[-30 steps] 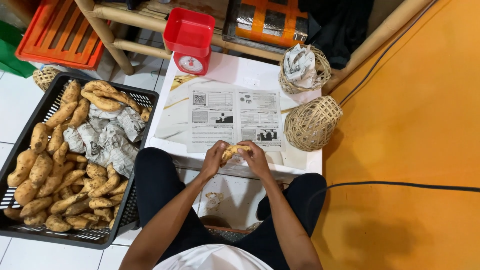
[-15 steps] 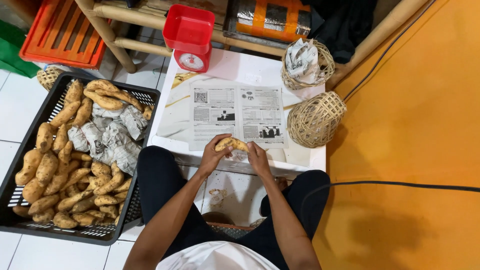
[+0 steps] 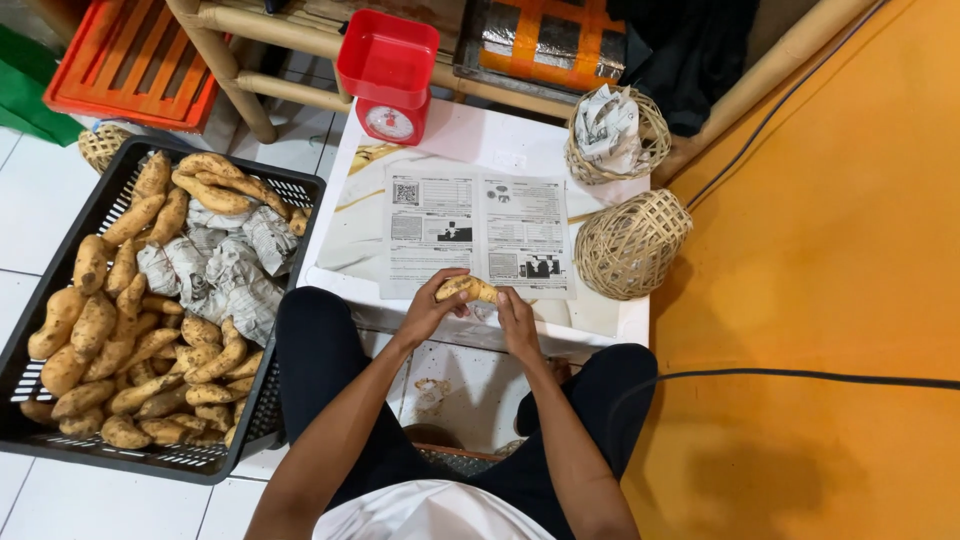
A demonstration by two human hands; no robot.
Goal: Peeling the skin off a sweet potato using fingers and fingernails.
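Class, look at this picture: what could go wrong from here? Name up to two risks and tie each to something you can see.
The sweet potato is held at the table's near edge by the left hand and right hand; it might drop. The tipped basket lies near the table's corner and could roll off.

Colours at the low white table (image 3: 625, 325)

Tan-yellow sweet potato (image 3: 466, 289) lying on a black-and-white printed sheet (image 3: 478, 230); more tan ones showing in the black crate (image 3: 150, 455) at left, among grey crumpled newsprint (image 3: 225, 265). Red scale (image 3: 388, 75) with white dial sitting far; pale woven baskets (image 3: 632, 243) at right; orange floor (image 3: 830, 250) glowing beyond; white tiles (image 3: 30, 200) showing left.
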